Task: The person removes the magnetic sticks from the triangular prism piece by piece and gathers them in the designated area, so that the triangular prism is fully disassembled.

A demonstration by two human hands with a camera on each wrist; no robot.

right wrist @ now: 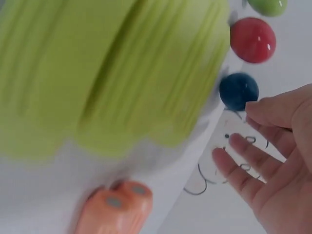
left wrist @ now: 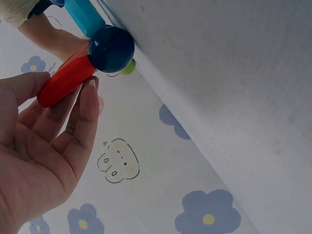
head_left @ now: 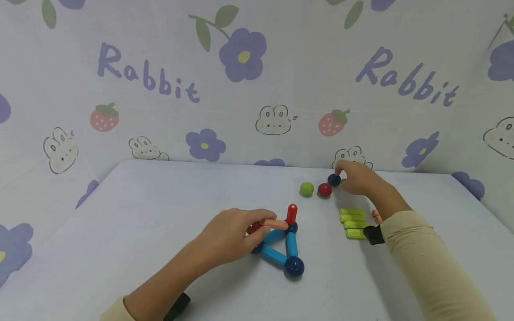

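Note:
My left hand (head_left: pixel 234 232) pinches a red magnetic stick (left wrist: pixel 68 80) between thumb and fingers; its end meets a dark blue ball (left wrist: pixel 111 48). At the left fingertips lies an orange stick (head_left: pixel 276 224), reaching to the ball where another red stick (head_left: pixel 292 214) stands upright. Below, blue sticks (head_left: pixel 274 255) and dark blue balls (head_left: pixel 294 266) form a triangle on the table. At the back, my right hand (head_left: pixel 357 178) is at a loose dark blue ball (right wrist: pixel 239 91), thumb tip right at its edge and the other fingers spread loosely apart.
A red ball (head_left: pixel 325 190) and a green ball (head_left: pixel 307 189) sit left of the loose blue ball. Several lime-green sticks (head_left: pixel 355 224) lie side by side under the right forearm, with orange sticks (right wrist: pixel 117 207) beside them. A printed cloth (head_left: pixel 160 120) hangs behind the white table.

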